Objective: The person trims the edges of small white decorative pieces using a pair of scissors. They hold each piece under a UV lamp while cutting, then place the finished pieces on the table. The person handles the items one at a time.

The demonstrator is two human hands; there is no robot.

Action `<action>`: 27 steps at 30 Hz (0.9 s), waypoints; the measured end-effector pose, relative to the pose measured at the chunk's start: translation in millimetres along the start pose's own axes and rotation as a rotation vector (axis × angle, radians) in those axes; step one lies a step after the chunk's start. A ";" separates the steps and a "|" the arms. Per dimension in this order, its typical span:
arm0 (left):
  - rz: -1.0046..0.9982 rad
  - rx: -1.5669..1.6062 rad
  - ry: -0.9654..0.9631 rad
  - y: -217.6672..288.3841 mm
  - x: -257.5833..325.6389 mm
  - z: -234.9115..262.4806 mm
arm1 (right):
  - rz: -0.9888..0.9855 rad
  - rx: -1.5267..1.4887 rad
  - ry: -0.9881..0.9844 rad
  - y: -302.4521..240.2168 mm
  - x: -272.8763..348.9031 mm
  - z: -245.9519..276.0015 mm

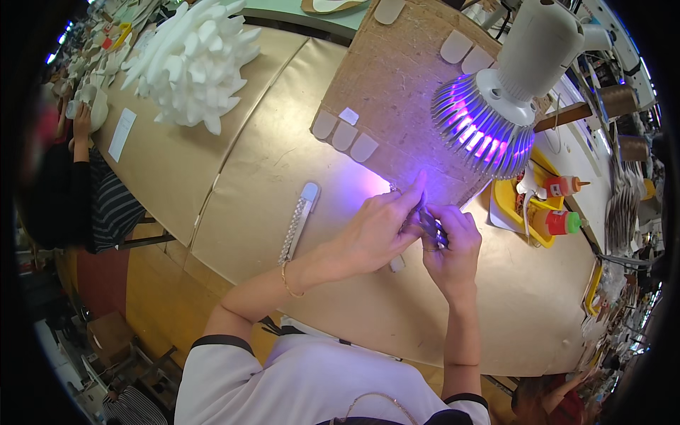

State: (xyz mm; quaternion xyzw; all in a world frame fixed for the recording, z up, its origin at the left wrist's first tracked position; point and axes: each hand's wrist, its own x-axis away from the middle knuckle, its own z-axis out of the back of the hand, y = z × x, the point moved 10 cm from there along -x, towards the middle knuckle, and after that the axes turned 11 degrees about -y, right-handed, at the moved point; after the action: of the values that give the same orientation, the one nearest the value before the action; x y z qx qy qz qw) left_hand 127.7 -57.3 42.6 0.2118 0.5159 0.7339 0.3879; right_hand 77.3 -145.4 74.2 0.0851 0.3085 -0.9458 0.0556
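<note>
My left hand [382,230] and my right hand [453,248] meet under a purple-glowing lamp [484,120], just off the near edge of a brown cardboard sheet [397,92]. The right fingers are closed round a small dark, shiny metal tool [433,228], whose kind is hard to make out. My left fingers are pinched together against its far end; whatever they hold is too small and too hidden to name. Left of my hands lies a utility knife [299,221] with a pale blue end and a patterned body.
Pale rounded tabs [344,136] lie along the cardboard's edges. A big white spiky ornament [195,64] stands at the far left. On the right, a yellow tray [508,202] holds a red bottle with a green cap [556,222]. Another person's hand [82,122] shows at the left.
</note>
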 end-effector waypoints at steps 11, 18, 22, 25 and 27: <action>0.166 0.575 0.049 -37.8 -4.9 -1.4 | -0.321 -0.509 -0.032 49.3 -2.9 -23.1; 0.157 0.572 0.067 -48.1 -12.1 11.6 | -0.070 0.302 0.087 -8.5 -0.3 22.6; 0.164 0.531 0.055 -44.4 -10.0 11.1 | 0.032 0.559 0.168 -32.0 4.5 27.5; 0.181 0.559 0.073 -41.8 -7.9 9.9 | 0.080 0.680 0.148 -38.2 4.9 23.4; 0.195 0.561 0.079 -40.1 -7.1 10.1 | 0.097 0.709 0.133 -38.6 4.0 22.1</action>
State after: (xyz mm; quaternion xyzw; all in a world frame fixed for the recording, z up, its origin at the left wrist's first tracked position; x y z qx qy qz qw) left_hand 153.3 -50.2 10.1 0.3303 0.6905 0.6041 0.2215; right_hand 64.5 -127.7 113.1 0.1748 -0.0402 -0.9826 0.0475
